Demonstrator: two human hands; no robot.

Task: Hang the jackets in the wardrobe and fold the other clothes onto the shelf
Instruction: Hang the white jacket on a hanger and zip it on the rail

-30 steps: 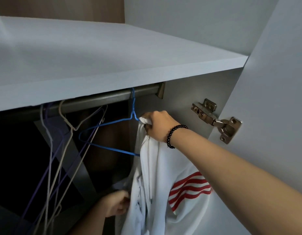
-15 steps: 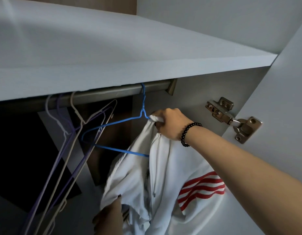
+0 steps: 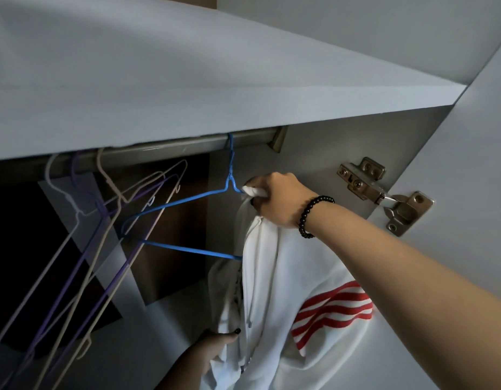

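A white jacket with red stripes hangs below a blue wire hanger that is hooked on the wardrobe rail. My right hand, with a black bead bracelet on its wrist, pinches the jacket's collar against the hanger's right shoulder, just under the hook. My left hand reaches up from the bottom edge and grips the jacket's lower left fabric. The hanger's right end is hidden inside the jacket.
Several bare wire hangers, white, purple and beige, hang tilted on the rail to the left. A grey shelf spans above the rail. The open door with a metal hinge stands at the right.
My left hand has shifted right along the jacket's lower edge and the spread left panel has dropped closer to the body. My right hand stays at the hanger's neck. The camera tilted slightly.
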